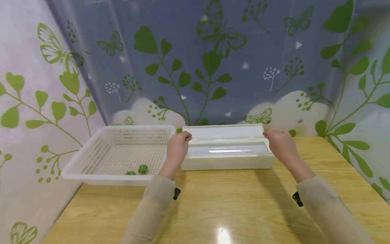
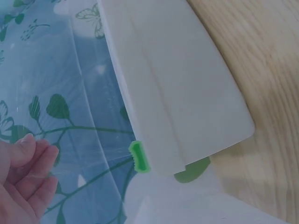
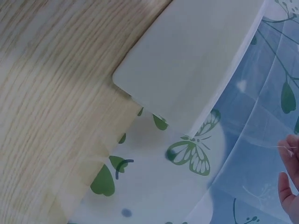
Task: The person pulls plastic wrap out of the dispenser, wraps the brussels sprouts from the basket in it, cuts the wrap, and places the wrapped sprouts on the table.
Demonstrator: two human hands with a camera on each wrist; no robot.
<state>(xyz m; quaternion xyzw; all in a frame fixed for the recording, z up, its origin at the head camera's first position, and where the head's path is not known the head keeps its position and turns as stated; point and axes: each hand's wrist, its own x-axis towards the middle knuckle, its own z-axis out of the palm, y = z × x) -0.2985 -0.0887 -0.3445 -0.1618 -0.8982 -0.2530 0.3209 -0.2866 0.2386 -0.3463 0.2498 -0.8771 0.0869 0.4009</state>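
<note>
A long white box (image 1: 228, 162) sits on the wood-grain table (image 1: 207, 206) with its lid (image 1: 225, 131) open at the back and a shiny roll (image 1: 225, 149) lying inside. Clear film (image 2: 96, 151) stretches from the box toward the person's 2 hands. The left hand (image 1: 178, 149) pinches it between thumb and fingers near the box's left end; the right hand (image 1: 281, 144) pinches it near the right end.

Close on the left stands a white slotted basket (image 1: 76, 176) holding 2 small green things (image 1: 143, 169) — the left forearm crosses in front of its near right corner in the head view. A bright green piece (image 2: 139, 157) sits at the box's edge in the left wrist view. Behind everything hangs a blue-and-white backdrop (image 1: 173, 20) with green leaves and butterflies — 2 black clips (image 1: 176, 193) show at the beige sleeves (image 1: 152, 210).
</note>
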